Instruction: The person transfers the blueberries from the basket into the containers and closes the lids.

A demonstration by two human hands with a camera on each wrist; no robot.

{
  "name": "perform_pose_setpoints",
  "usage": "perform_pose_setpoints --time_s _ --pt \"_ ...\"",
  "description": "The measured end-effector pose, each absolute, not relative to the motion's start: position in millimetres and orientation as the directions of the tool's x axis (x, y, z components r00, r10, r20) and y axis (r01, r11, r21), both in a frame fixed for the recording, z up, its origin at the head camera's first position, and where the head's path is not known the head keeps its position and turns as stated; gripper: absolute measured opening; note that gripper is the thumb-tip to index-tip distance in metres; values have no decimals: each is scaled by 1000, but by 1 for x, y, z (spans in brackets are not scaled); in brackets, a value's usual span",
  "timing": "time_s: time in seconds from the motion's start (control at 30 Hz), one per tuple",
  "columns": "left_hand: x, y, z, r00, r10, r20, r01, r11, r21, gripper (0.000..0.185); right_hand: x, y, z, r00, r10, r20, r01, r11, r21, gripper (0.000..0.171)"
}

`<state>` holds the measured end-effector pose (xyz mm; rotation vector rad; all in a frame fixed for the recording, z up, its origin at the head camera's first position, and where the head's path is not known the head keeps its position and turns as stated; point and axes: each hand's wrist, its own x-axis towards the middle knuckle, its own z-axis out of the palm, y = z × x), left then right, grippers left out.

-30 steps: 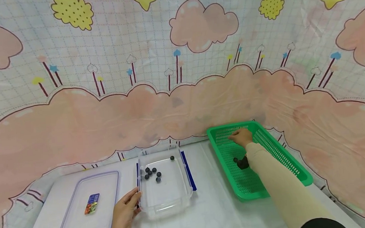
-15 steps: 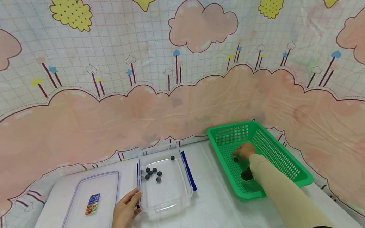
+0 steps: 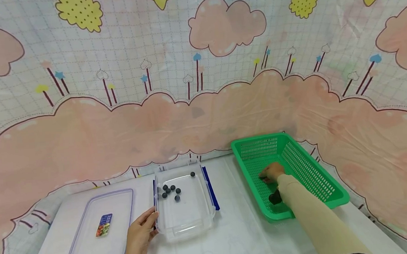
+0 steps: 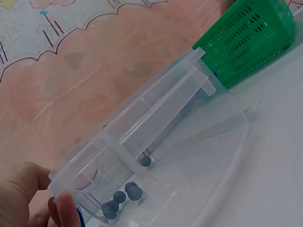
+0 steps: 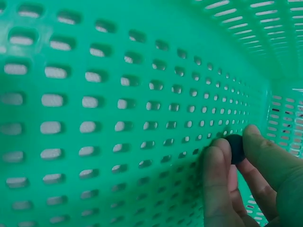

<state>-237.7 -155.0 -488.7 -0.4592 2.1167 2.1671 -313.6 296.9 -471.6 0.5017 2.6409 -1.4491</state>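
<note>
Blueberry [image 5: 235,147] being pinched between right hand [image 3: 271,172] fingertips [image 5: 215,153], low inside green basket [image 3: 320,181]. Left hand [image 3: 140,234] curling against clear container [image 3: 187,224] corner, six berries [image 3: 170,190] lying beyond its fingers.

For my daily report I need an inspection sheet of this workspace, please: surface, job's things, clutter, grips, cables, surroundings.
Surface: white table.
Job's things: green basket on the right, with more dark pieces beside the sleeve; clear container in the middle holding seven dark balls.
Clutter: clear lid on the left, lying flat, with a small coloured label.
Grips: left hand holds the container's near left corner; right hand, inside the basket, pinches a dark ball.
Cables: nothing seen.
Surroundings: cartoon cloud backdrop behind the table.
</note>
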Motion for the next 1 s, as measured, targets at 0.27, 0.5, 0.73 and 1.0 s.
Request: perform_pose_setpoints --time_s 0.27,0.5,0.73,1.0 --pt "-238 -154 -488 -952 -166 -256 -252 -44 967 47 -320 300 -476 -922 255 -290 375 408 -832 25" --pt "-237 -155 -488 -952 -161 -261 -257 -42 965 50 -322 304 -474 -926 239 -292 371 436 -820 28" --pt "-237 -154 -490 -952 -162 -258 -254 -50 966 50 -317 298 -473 -951 225 -211 300 511 -806 32" --pt "-237 -154 -492 -951 -165 -262 -257 -50 965 51 -316 291 -478 -966 236 -103 229 604 -763 33"
